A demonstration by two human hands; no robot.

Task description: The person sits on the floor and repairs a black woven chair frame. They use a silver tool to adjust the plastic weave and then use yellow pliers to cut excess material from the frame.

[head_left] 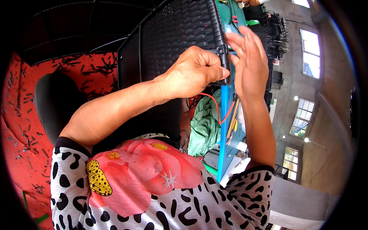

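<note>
A black woven wicker panel [174, 32] stands in front of me, its thick wrapped edge [217, 28] running down to a corner. My left hand [191, 71] is closed at that corner, thumb and bent fingers pressed on the wrapped edge. A small round screw-like spot [220, 50] shows on the edge just above the thumb. Beyond the edge, my right hand [250, 57] is raised with its fingers apart and slightly blurred. Its fingertips are close to the panel's edge; whether they touch it I cannot tell.
A blue-edged table [221, 153] at right bears a black tool [214, 158] and papers. A red cord [216, 105] hangs below the corner, beside green cloth [205, 128]. Black scraps litter the red floor [28, 134] near a dark rounded seat [57, 103]. Another person's hand [251, 2] shows at top.
</note>
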